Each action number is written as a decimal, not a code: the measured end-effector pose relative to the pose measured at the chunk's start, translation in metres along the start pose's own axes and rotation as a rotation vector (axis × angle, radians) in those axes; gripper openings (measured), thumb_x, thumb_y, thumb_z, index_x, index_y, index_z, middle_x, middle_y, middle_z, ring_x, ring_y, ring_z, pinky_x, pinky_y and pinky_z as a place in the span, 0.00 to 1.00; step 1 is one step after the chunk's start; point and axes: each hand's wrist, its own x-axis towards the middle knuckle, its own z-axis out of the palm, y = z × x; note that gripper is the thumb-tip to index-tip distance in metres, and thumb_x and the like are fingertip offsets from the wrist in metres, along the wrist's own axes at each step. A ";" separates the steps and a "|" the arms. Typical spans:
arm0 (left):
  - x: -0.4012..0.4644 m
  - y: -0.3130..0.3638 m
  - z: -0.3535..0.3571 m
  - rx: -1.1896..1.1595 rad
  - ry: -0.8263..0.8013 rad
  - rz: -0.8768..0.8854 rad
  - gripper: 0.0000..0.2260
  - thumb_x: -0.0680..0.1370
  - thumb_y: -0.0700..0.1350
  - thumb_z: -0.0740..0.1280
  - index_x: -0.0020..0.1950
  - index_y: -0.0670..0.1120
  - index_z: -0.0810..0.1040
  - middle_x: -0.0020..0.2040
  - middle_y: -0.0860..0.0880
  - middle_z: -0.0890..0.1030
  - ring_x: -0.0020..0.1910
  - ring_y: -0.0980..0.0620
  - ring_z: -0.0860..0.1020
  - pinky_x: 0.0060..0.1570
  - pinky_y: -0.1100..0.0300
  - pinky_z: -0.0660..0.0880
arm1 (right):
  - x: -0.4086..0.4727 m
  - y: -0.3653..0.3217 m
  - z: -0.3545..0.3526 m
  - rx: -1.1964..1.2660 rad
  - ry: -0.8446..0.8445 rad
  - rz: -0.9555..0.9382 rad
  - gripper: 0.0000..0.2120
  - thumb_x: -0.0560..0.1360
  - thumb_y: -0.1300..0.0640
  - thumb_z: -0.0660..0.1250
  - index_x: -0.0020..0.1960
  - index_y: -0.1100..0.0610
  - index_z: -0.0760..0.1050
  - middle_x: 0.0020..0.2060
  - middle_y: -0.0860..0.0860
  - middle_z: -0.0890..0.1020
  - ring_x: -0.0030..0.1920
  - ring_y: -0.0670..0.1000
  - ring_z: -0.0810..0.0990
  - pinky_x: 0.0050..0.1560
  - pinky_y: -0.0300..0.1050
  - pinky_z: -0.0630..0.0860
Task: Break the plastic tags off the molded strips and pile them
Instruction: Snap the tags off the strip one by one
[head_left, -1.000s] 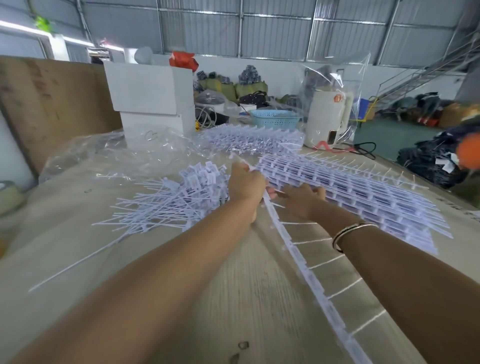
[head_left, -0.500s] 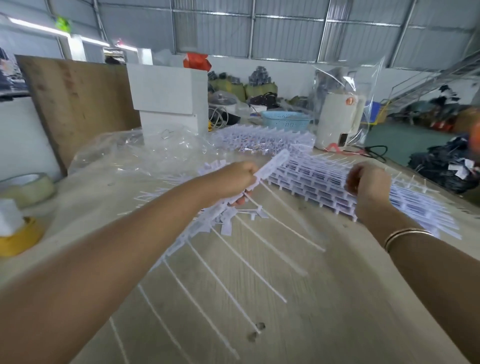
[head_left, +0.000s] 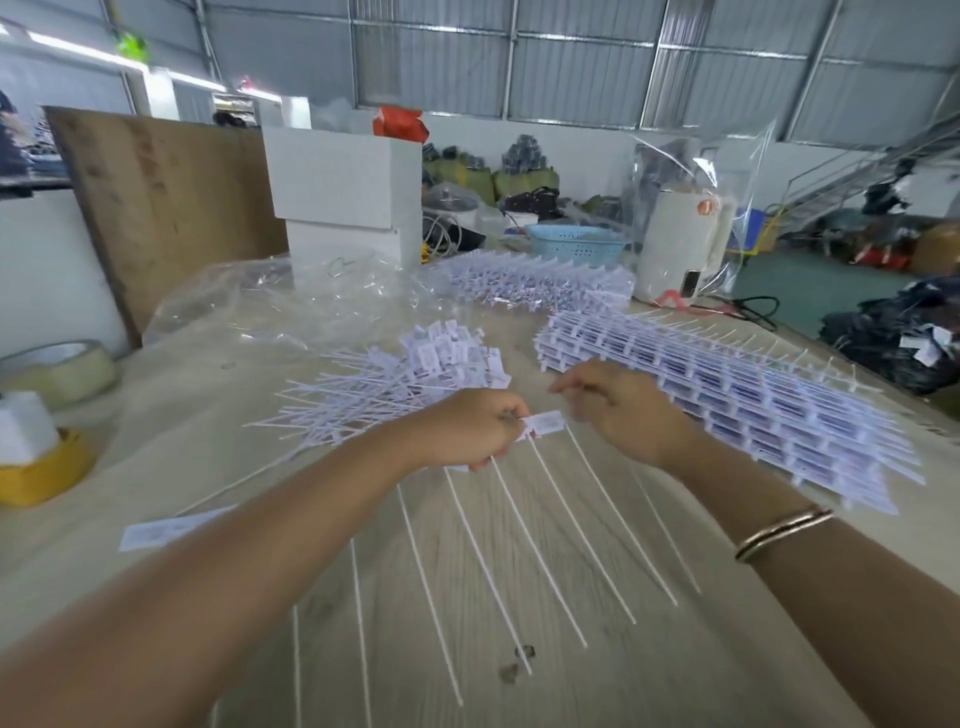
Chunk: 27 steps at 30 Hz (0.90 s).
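Observation:
My left hand (head_left: 475, 432) grips a white molded strip (head_left: 545, 422) near its end tag. The strip's long thin tails (head_left: 524, 525) fan down over the wooden table (head_left: 597, 670) toward me, and its far end (head_left: 166, 531) shows past my left forearm. My right hand (head_left: 621, 410) hovers just right of the end tag with curled fingers; whether it pinches the tag is unclear. A pile of loose tags (head_left: 415, 371) lies beyond my left hand. A stack of molded strips (head_left: 737, 410) lies to the right, with another stack (head_left: 535, 283) further back.
A clear tape roll (head_left: 62, 366) and a yellow tape roll (head_left: 44, 470) sit at the left edge. Crumpled clear plastic (head_left: 291, 306), white boxes (head_left: 348, 192), a blue basket (head_left: 576, 241) and a white kettle (head_left: 680, 244) stand at the back. A wooden board (head_left: 156, 208) leans at back left.
My left hand has swung the strip left so its tails fan toward me. My right hand has come back from the stack to the strip's end tag.

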 end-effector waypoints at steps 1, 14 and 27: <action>0.000 0.001 0.002 -0.004 0.013 0.010 0.08 0.81 0.43 0.58 0.43 0.51 0.73 0.31 0.52 0.72 0.23 0.57 0.70 0.30 0.64 0.68 | -0.002 -0.005 0.008 -0.050 -0.040 -0.045 0.09 0.79 0.60 0.60 0.50 0.55 0.79 0.43 0.47 0.78 0.44 0.48 0.75 0.45 0.41 0.67; -0.007 -0.005 0.010 0.049 0.189 0.038 0.10 0.79 0.48 0.58 0.39 0.55 0.74 0.30 0.54 0.74 0.30 0.54 0.73 0.36 0.57 0.69 | -0.019 -0.013 0.040 0.742 0.012 0.146 0.11 0.77 0.66 0.56 0.47 0.59 0.76 0.30 0.53 0.71 0.30 0.44 0.68 0.33 0.36 0.64; -0.022 -0.024 0.022 0.336 0.194 0.159 0.12 0.81 0.50 0.57 0.37 0.51 0.66 0.30 0.53 0.69 0.32 0.52 0.69 0.32 0.57 0.61 | -0.031 0.005 0.038 0.534 -0.327 0.046 0.09 0.76 0.59 0.66 0.38 0.50 0.76 0.29 0.40 0.73 0.32 0.41 0.70 0.36 0.35 0.65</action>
